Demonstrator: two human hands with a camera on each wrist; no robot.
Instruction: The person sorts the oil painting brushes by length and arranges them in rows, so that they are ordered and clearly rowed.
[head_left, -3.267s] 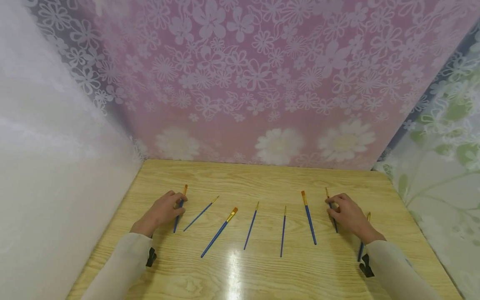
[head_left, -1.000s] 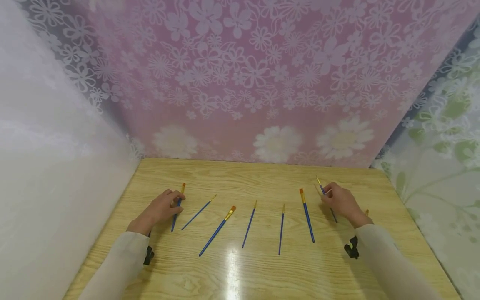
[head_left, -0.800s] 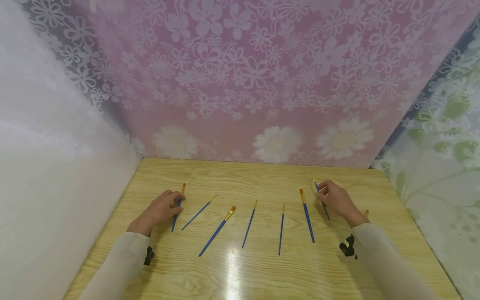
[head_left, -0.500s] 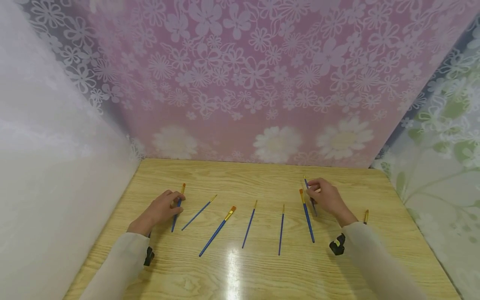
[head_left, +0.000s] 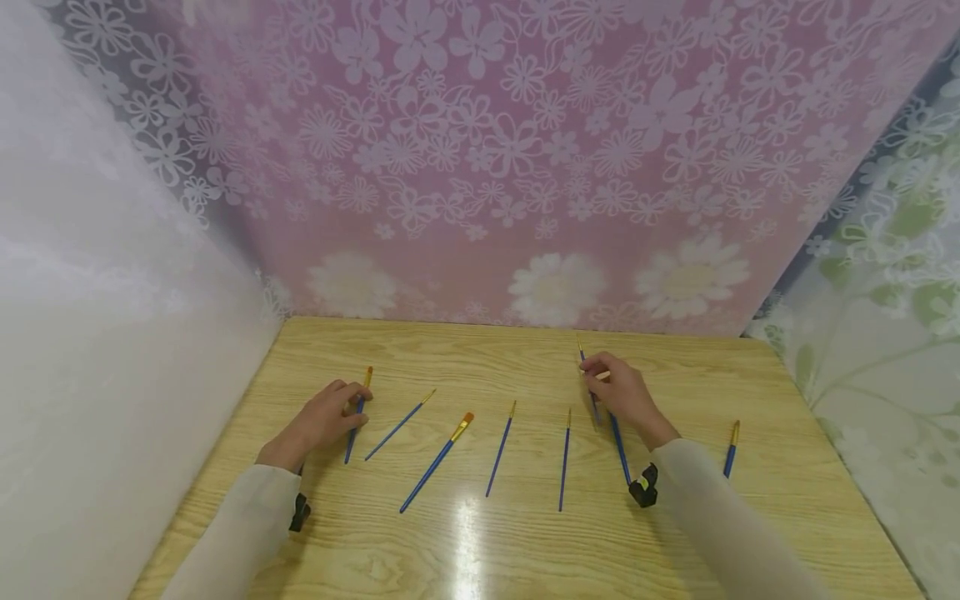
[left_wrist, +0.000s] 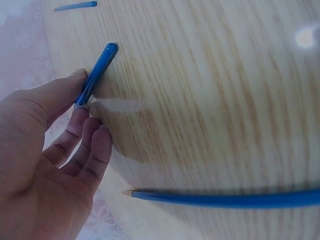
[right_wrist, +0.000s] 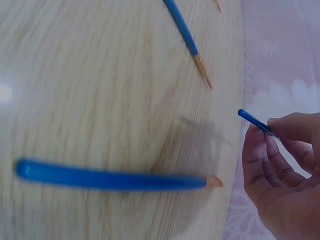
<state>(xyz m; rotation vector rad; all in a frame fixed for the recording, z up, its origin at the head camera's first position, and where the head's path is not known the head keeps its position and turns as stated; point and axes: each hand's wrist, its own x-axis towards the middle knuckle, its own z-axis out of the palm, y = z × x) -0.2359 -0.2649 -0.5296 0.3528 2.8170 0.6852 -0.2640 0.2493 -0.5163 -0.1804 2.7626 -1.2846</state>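
Observation:
My left hand (head_left: 322, 421) pinches a blue-handled paintbrush (head_left: 352, 442) at the left of the wooden table, its orange bristles pointing away. In the left wrist view thumb and index finger meet on the blue handle (left_wrist: 102, 67). Toward the table's back right, my right hand (head_left: 622, 392) pinches a thin paintbrush (head_left: 582, 354) between thumb and fingers. A shadow (right_wrist: 205, 137) falls on the table apart from this brush in the right wrist view, so it is held up. Beneath the right hand lies a flat paintbrush (head_left: 618, 446), its bristles hidden by the hand.
Between the hands lie a slanted thin brush (head_left: 401, 429), a wide flat brush (head_left: 438, 467) and two thin brushes (head_left: 501, 450) (head_left: 565, 458). Another brush (head_left: 732, 446) lies right of the right sleeve. A floral-patterned cloth (head_left: 480, 208) rises behind the table (head_left: 517, 550).
My right hand has lifted the thin paintbrush and carried it left, now past the flat brush's bristles. More of the rightmost brush shows beside the sleeve. The left hand stays where it was.

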